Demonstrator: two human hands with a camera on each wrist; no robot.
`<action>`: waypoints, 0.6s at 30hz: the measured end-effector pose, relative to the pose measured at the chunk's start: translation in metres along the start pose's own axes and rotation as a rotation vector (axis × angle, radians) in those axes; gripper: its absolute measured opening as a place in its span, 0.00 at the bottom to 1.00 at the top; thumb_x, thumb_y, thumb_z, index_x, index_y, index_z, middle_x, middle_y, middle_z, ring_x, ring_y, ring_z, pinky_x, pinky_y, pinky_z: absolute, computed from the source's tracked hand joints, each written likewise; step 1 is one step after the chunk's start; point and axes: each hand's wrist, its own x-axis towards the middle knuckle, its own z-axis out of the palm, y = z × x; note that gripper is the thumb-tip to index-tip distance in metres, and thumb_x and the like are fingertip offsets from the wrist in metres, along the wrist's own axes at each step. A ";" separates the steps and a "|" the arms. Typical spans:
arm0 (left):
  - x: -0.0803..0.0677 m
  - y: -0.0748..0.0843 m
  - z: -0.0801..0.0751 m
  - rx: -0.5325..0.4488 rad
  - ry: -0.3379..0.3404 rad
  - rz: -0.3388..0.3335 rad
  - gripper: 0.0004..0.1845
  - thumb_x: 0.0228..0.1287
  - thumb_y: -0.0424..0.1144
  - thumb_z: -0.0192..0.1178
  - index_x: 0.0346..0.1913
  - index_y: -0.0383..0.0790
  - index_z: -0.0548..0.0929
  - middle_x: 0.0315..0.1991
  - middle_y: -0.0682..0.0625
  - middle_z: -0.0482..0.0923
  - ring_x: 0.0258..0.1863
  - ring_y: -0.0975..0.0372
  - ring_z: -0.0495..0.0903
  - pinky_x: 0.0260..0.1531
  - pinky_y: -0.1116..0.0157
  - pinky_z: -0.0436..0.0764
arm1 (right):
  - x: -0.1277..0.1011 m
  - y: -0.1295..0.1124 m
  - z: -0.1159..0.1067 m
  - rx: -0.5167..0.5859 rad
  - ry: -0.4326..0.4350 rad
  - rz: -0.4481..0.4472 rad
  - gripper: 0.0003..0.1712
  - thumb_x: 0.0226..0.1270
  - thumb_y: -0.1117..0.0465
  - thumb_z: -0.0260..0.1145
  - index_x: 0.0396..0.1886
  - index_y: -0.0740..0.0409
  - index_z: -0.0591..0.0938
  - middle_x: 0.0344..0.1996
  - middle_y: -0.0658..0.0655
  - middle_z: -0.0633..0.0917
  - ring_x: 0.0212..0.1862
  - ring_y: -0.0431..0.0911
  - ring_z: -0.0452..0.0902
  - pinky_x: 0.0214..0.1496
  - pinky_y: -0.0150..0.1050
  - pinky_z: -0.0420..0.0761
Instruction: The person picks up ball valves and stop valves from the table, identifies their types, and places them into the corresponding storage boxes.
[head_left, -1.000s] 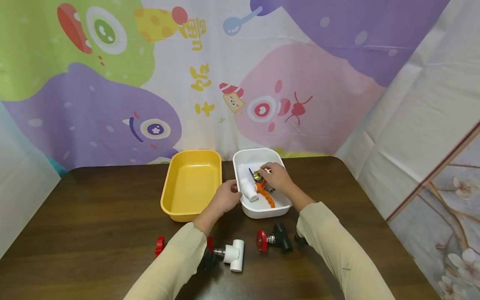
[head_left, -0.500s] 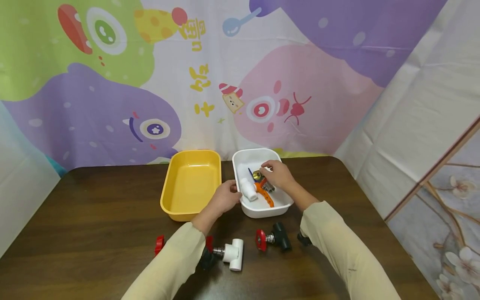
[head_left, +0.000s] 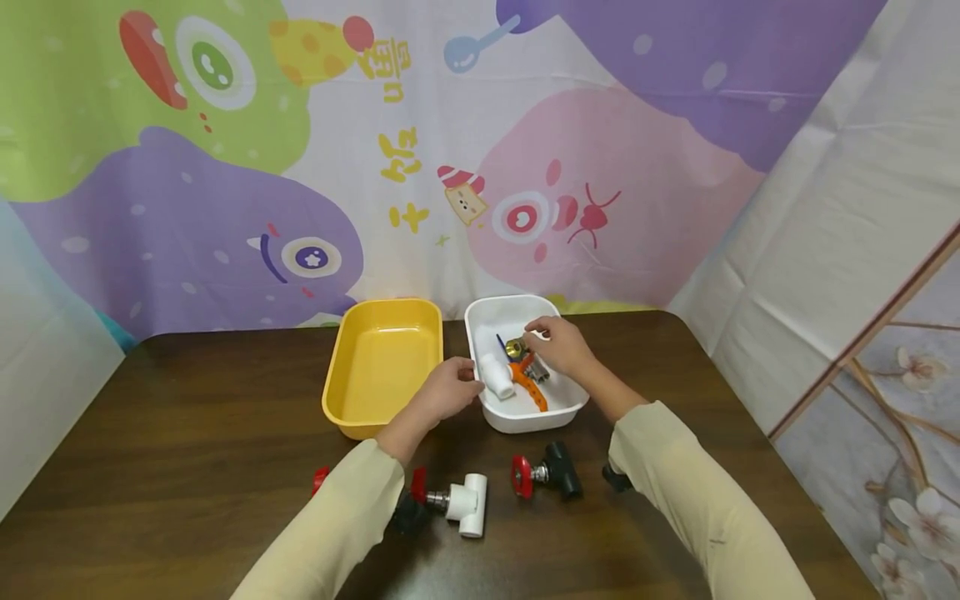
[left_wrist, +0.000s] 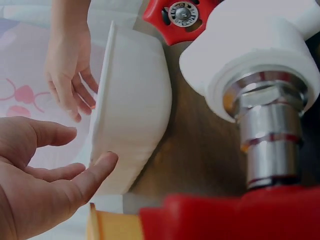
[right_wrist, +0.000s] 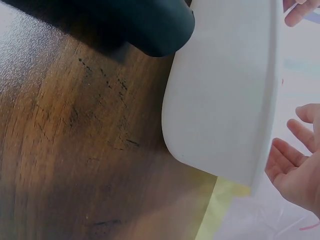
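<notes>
My left hand (head_left: 452,390) is at the left rim of the white tray (head_left: 534,422), fingers spread loosely beside its wall. In the left wrist view, thumb and fingers of that left hand (left_wrist: 47,175) stand apart with nothing between them. Over the tray's right side hovers my right hand (head_left: 561,346), its fingers slightly bent and holding nothing. Just left of its fingertips lies a brass fitting (head_left: 515,347). Inside the tray are also a white plastic pipe fitting (head_left: 497,377), an orange handle-like piece (head_left: 534,393), a small metal part and a thin blue piece.
A yellow tray (head_left: 330,392) stands left of the white one. Nearer on the table are a white tee valve (head_left: 468,506), a dark valve with a red handwheel (head_left: 522,477), and more dark and red valve parts partly under the sleeves. A patterned cloth (head_left: 420,267) hangs behind.
My right hand has drawn slightly up and right from the brass fitting, which now shows more fully. The left hand has stayed almost still by the rim.
</notes>
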 end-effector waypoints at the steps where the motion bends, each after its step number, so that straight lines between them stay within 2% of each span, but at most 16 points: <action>1: -0.001 0.001 -0.001 0.009 -0.002 0.000 0.23 0.63 0.36 0.57 0.59 0.28 0.70 0.50 0.38 0.75 0.40 0.54 0.79 0.43 0.61 0.81 | 0.000 0.000 -0.001 0.002 0.001 -0.001 0.19 0.66 0.54 0.57 0.49 0.61 0.81 0.49 0.61 0.82 0.53 0.56 0.75 0.57 0.49 0.75; 7: -0.008 0.006 -0.011 0.048 -0.029 -0.017 0.24 0.63 0.38 0.58 0.59 0.31 0.71 0.54 0.38 0.74 0.45 0.51 0.77 0.48 0.58 0.80 | -0.003 -0.001 -0.007 0.007 0.011 0.002 0.19 0.67 0.54 0.57 0.50 0.60 0.81 0.49 0.61 0.82 0.54 0.55 0.75 0.57 0.49 0.75; 13: -0.013 0.008 -0.023 0.016 -0.061 -0.016 0.26 0.64 0.39 0.57 0.63 0.32 0.68 0.58 0.37 0.72 0.47 0.46 0.79 0.48 0.57 0.81 | -0.008 -0.002 -0.016 0.005 0.029 -0.018 0.19 0.67 0.53 0.57 0.50 0.60 0.81 0.49 0.61 0.82 0.53 0.56 0.76 0.55 0.49 0.76; 18: -0.017 0.008 -0.039 0.030 -0.060 0.008 0.27 0.64 0.40 0.57 0.64 0.33 0.68 0.56 0.38 0.73 0.45 0.50 0.79 0.45 0.59 0.82 | -0.012 -0.003 -0.023 0.007 0.016 -0.008 0.19 0.67 0.53 0.57 0.50 0.59 0.80 0.50 0.61 0.81 0.55 0.56 0.75 0.56 0.50 0.75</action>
